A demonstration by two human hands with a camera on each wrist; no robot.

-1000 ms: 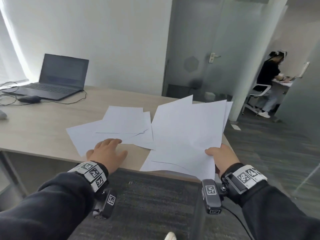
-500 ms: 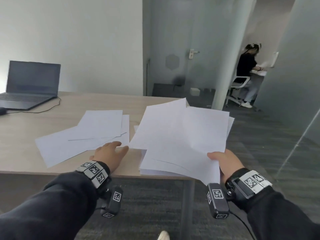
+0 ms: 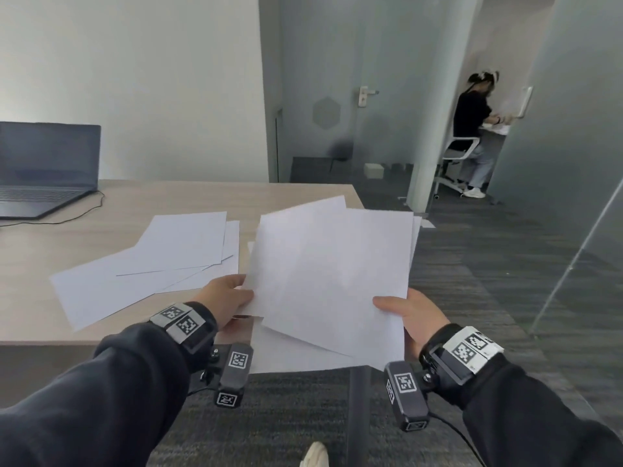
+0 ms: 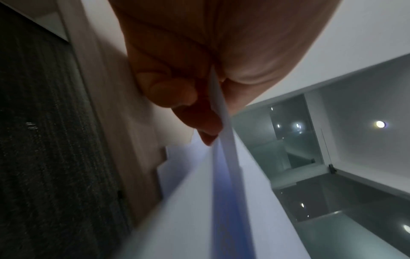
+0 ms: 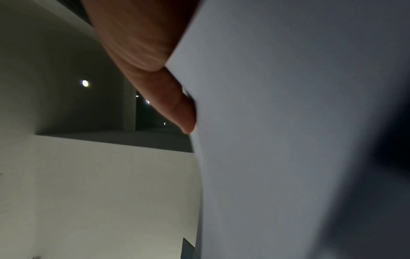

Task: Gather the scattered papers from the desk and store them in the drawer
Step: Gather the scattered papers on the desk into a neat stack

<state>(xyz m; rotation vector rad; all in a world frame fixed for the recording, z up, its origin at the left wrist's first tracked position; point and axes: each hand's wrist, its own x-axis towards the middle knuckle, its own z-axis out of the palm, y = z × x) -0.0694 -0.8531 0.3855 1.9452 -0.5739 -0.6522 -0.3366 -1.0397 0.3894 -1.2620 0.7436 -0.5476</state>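
Both hands are on the same bundle right now. Left hand pinches the lower-left edge of the held sheets, thumb on top and fingers curled underneath; the left wrist view shows the paper edge squeezed between thumb and fingers pretty clearly. Right hand has the lower-right corner, thumb lying across the top of the paper, and the right wrist view shows that thumb flat against the sheet. The fingers under there are hidden, so I can't say how they sit, but it's clearly gripping.

The bundle sits in the middle of the head view, lifted and tilted up toward the camera, hanging partly past the desk's near edge. It's messy, corners fanning out at the top and bottom, so not squared up yet.

Progress-wise I'd call it maybe halfway through the gathering part. A second bunch, the loose papers, lies spread flat on the desk at centre-left of the frame, just left of the left hand. Those need collecting too. No drawer is visible in any view, so the storing step hasn't begun as far as I can tell.

Laptop sits at the far left edge, well away from the papers.
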